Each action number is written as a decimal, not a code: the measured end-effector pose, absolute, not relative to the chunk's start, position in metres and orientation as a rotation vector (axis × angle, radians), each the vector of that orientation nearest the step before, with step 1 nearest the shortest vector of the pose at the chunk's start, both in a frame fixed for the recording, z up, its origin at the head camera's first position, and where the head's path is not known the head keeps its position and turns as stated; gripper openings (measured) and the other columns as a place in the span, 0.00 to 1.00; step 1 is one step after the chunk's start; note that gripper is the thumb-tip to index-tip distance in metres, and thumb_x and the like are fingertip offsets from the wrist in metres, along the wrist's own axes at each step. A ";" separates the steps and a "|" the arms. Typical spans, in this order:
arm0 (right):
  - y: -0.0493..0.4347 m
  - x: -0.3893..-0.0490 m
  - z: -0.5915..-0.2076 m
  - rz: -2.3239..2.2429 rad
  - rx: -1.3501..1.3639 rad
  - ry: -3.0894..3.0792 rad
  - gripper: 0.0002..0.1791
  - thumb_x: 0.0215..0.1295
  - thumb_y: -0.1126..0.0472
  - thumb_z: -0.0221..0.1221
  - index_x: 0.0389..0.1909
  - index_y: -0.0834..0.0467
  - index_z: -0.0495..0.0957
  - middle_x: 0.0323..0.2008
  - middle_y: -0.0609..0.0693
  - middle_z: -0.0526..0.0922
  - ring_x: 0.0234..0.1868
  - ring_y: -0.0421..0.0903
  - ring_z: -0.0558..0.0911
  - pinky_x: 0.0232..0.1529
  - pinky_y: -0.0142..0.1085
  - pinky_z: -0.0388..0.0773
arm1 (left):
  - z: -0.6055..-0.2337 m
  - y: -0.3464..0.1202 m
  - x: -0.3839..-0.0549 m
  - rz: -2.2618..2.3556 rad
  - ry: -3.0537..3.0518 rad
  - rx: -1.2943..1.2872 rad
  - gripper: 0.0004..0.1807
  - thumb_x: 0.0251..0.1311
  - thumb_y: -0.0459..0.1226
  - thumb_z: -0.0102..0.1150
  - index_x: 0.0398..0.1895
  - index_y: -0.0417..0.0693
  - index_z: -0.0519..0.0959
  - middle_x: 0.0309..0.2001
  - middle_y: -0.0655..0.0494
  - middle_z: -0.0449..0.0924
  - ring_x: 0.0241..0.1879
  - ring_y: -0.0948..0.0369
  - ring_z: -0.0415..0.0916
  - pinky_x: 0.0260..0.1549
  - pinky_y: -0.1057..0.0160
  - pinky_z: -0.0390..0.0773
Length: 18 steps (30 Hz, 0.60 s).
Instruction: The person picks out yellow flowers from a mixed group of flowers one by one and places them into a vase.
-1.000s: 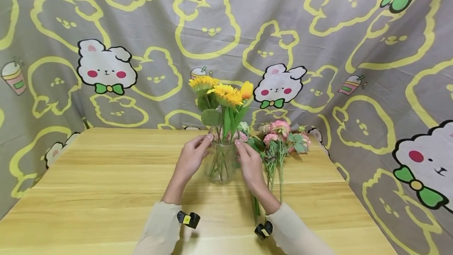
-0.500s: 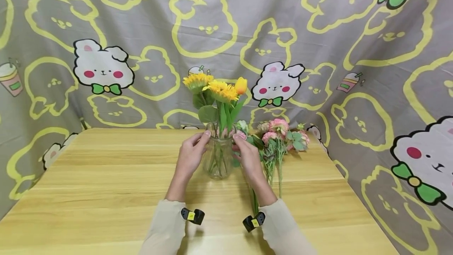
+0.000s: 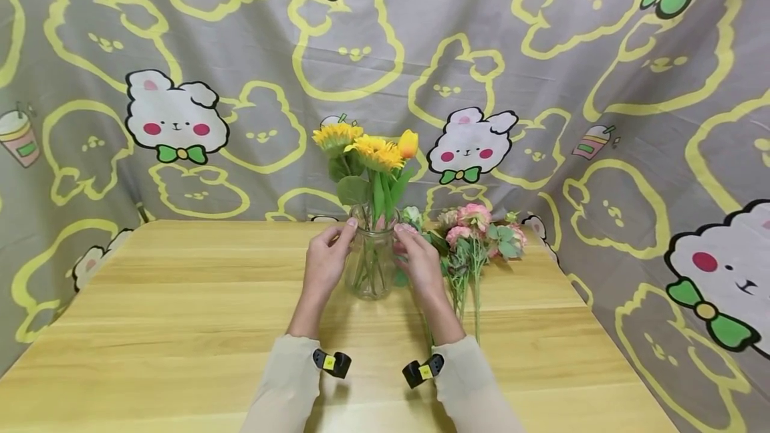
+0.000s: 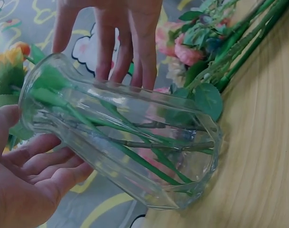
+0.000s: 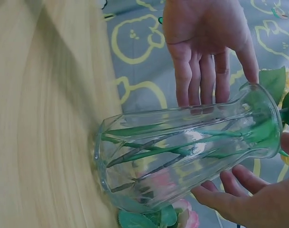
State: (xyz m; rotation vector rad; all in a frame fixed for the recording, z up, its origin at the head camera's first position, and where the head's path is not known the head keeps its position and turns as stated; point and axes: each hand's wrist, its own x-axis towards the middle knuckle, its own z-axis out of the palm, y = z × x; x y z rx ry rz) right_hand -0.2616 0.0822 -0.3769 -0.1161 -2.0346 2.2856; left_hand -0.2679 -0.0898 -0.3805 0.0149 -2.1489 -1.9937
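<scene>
A clear glass vase (image 3: 371,269) stands on the table, holding yellow sunflowers (image 3: 375,152) and an orange-yellow tulip (image 3: 408,143). Green and brown stems (image 4: 135,142) cross inside the glass. My left hand (image 3: 325,262) is at the vase's left side, its thumb at the rim and its fingers stretched along the neck. Opposite it, my right hand (image 3: 419,262) has its thumb near the rim, while its fairly straight fingers (image 4: 106,52) touch the glass side. In the right wrist view, both palms face the vase.
Pink flowers (image 3: 475,216) with long green stems and leaves lie on the wooden table (image 3: 180,326), right of the vase. A grey cartoon-print cloth (image 3: 252,32) hangs behind and at both sides. Each sleeve carries a black wrist camera (image 3: 332,363).
The vase has shifted slightly away and to the left, with both hands staying at its sides. My right forearm has swung inward. The head view has shifted a little.
</scene>
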 end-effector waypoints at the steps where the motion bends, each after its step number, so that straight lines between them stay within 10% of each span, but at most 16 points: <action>1: 0.082 -0.262 -0.378 2.276 -0.112 -2.035 0.27 0.73 0.45 0.59 0.61 0.62 0.79 0.53 0.64 0.79 0.58 0.60 0.79 0.67 0.54 0.76 | -0.381 -0.090 -0.268 -1.984 -2.154 0.026 0.29 0.67 0.61 0.58 0.47 0.45 0.86 0.53 0.45 0.84 0.53 0.48 0.85 0.54 0.53 0.85; 11: 0.081 -0.262 -0.379 2.157 -0.085 -2.091 0.32 0.71 0.41 0.60 0.62 0.64 0.79 0.54 0.67 0.82 0.58 0.60 0.82 0.65 0.52 0.79 | -0.378 -0.091 -0.267 -1.860 -2.253 0.086 0.31 0.67 0.64 0.55 0.49 0.49 0.88 0.47 0.44 0.88 0.44 0.49 0.87 0.45 0.53 0.87; 18: 0.083 -0.259 -0.376 2.057 -0.081 -2.192 0.33 0.73 0.40 0.58 0.63 0.65 0.77 0.53 0.65 0.85 0.57 0.59 0.84 0.64 0.52 0.79 | -0.376 -0.088 -0.263 -1.810 -2.318 0.051 0.31 0.72 0.62 0.49 0.57 0.49 0.84 0.56 0.43 0.84 0.55 0.48 0.84 0.56 0.47 0.84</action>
